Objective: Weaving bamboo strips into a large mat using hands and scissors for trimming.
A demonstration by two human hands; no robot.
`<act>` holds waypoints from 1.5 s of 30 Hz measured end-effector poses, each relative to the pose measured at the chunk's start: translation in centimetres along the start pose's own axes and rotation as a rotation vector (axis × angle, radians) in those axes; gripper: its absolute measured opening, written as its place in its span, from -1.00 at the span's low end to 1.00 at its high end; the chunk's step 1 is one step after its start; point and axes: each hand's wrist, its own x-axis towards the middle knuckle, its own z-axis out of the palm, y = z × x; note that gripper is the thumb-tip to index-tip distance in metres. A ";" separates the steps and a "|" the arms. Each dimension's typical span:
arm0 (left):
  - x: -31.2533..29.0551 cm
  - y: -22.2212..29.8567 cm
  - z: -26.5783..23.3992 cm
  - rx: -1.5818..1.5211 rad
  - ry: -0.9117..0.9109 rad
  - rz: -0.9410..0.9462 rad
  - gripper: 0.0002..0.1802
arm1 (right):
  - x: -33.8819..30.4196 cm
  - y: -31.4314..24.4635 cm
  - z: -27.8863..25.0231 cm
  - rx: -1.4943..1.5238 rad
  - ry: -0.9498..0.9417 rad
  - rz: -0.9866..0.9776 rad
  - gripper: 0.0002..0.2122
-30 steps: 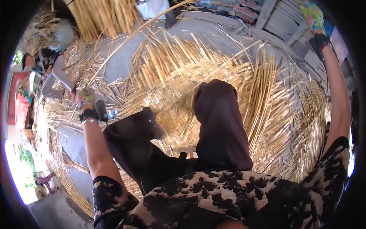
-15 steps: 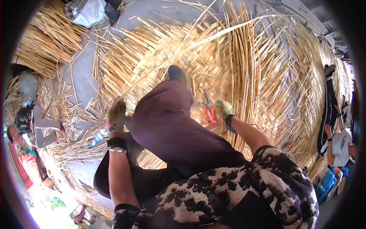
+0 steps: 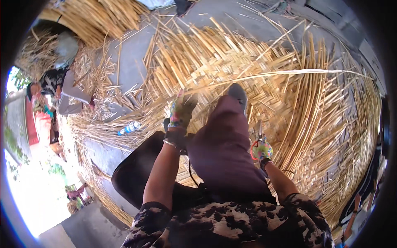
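My left hand (image 3: 182, 110), in a flowered glove, is closed on one end of a long pale reed strip (image 3: 289, 72). From there the strip runs across to the right, past my shoe and over the woven reed mat (image 3: 269, 109). My right hand (image 3: 263, 152), gloved alike, grips red-handled scissors (image 3: 253, 149) beside my right knee. Their blades point away from me, and part of the handle is hidden by the glove. Loose reed ends stick out along the mat's far left edge.
A row of long reeds (image 3: 308, 107) lies over the mat's right part. A water bottle (image 3: 129, 128) rests on scattered reeds at left, near a black seat (image 3: 136, 169). Another person (image 3: 68, 93) sits far left. Bundled reeds (image 3: 95, 20) lie at upper left.
My right hand has taken hold of the scissors that lay on the mat. My left hand still has the strip, which now lies flatter across the view. The whole view has shifted.
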 end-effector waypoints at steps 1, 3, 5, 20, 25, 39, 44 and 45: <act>0.2 0.5 0.5 -0.191 0.093 -0.023 -0.46 | 0.1 1.0 -0.2 0.009 0.013 -0.075 -0.54; 0.1 1.6 0.6 -0.257 0.214 -0.007 -0.47 | 0.4 3.1 -0.4 0.329 0.113 -0.173 -0.66; 0.1 2.6 0.0 -0.289 0.259 0.028 -0.48 | 1.2 5.2 -0.7 0.915 -0.151 0.137 -0.74; -0.4 2.6 2.7 0.837 0.032 0.659 -0.55 | 3.3 -11.3 -23.7 0.542 -0.268 -0.910 -0.58; 0.3 1.2 2.4 0.555 -0.098 0.550 -0.59 | 7.1 -16.7 -21.1 0.646 -0.637 -0.848 -0.65; 3.2 -5.5 -2.9 -0.191 0.180 -0.021 -0.68 | 14.6 -20.8 -9.3 0.670 -0.776 -0.448 -0.75; 5.0 -6.4 -4.9 -0.222 0.278 0.011 -0.69 | 14.8 -23.9 -10.3 -0.276 -0.395 -1.020 -0.72; 5.2 -6.1 -5.3 -0.234 0.257 0.050 -0.69 | 14.5 -25.0 -10.8 -0.374 -0.429 -1.040 -0.77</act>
